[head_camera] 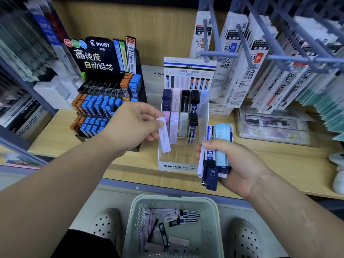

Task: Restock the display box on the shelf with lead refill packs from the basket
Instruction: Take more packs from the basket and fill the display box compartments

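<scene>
With our left hand (134, 125) pinching one white refill pack (164, 138) and our right hand (242, 164) gripping the spare packs (221, 155), we should lower it upright into the empty six-o'clock row of the display box (178, 166).

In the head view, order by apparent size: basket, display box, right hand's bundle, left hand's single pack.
Largest: basket and display box, alike; the basket is nearer and cut off, so unranked.
Next: bundle in the right hand.
Smallest: single pack in the left hand.
</scene>
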